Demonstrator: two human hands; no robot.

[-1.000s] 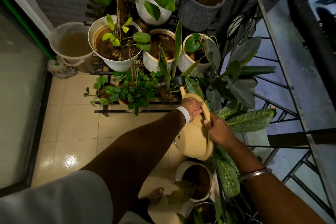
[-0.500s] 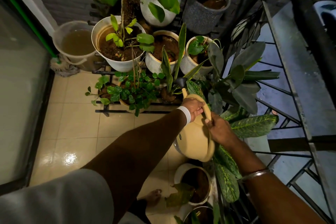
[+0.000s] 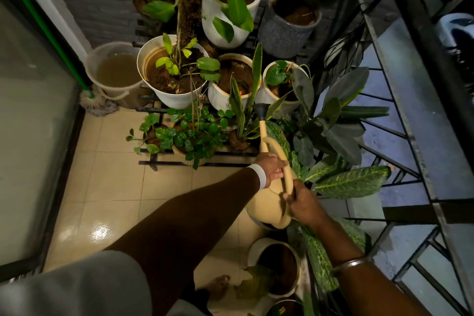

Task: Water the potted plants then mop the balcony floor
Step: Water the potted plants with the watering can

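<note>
Left hand [image 3: 272,168] and right hand [image 3: 305,204] both gripped a tan watering can [image 3: 266,204], mid-watering; next, its spout [image 3: 262,123] probably needed swinging toward the grey pot [image 3: 282,33] behind.

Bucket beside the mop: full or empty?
Partly full: murky brown water lies inside the bucket, its surface below the rim.

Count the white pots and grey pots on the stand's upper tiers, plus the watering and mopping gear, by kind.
White pots: 4
Grey pot: 1
Watering can: 1
Bucket: 1
Mop: 1
Total: 8
</note>
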